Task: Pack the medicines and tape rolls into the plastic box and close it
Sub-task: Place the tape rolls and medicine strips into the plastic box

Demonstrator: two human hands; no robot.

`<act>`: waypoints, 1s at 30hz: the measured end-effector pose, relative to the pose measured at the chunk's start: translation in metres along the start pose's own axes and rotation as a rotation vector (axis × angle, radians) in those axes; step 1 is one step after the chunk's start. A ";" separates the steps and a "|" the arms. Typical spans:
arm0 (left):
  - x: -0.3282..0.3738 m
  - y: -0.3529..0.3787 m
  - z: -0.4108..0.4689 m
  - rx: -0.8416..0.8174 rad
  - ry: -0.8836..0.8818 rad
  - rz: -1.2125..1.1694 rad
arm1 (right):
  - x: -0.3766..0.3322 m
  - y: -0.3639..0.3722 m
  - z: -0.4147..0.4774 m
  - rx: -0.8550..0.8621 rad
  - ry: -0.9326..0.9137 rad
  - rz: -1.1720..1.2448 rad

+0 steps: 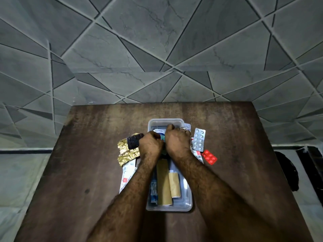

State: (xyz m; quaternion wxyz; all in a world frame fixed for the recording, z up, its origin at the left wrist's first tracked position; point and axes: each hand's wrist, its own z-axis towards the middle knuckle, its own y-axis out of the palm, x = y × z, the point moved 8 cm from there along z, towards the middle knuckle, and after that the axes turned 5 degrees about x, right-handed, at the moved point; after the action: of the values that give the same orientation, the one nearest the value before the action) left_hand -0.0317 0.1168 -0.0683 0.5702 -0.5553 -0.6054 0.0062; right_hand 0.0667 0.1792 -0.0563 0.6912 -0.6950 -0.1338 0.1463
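Note:
The clear plastic box (186, 206) stands at the near middle of the table. It holds two tan tape rolls (164, 186) and a blue pack (153, 191). A second clear plastic tray or lid (166, 121) lies just beyond it. My left hand (150, 145) is closed into a fist on a white and blue medicine pack (159, 131). My right hand (177, 142), touching the left one, curls its fingers down into the far tray, and what they hold is hidden. A teal item (162, 137) shows between the hands.
Left of the hands lie a black blister strip (133, 141), gold foil strips (126, 152) and a white strip (127, 173). On the right lie a silver blister (198, 139) and a red blister (209, 157). The brown table (87, 163) ends at a tiled wall.

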 end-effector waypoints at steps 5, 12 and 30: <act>-0.004 0.007 0.003 0.004 0.004 -0.042 | 0.017 -0.002 0.003 0.016 -0.023 0.247; -0.001 0.018 -0.002 0.013 0.064 -0.064 | 0.102 0.003 -0.009 0.082 0.397 0.646; -0.084 -0.074 0.012 0.227 -0.009 -0.109 | 0.130 0.049 -0.040 -0.025 0.378 0.401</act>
State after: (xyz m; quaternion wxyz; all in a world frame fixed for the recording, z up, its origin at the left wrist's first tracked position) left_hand -0.1118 0.0386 -0.0820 0.6262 -0.4534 -0.6326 0.0463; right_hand 0.2015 0.1926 -0.1074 0.6525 -0.7309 0.1363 0.1463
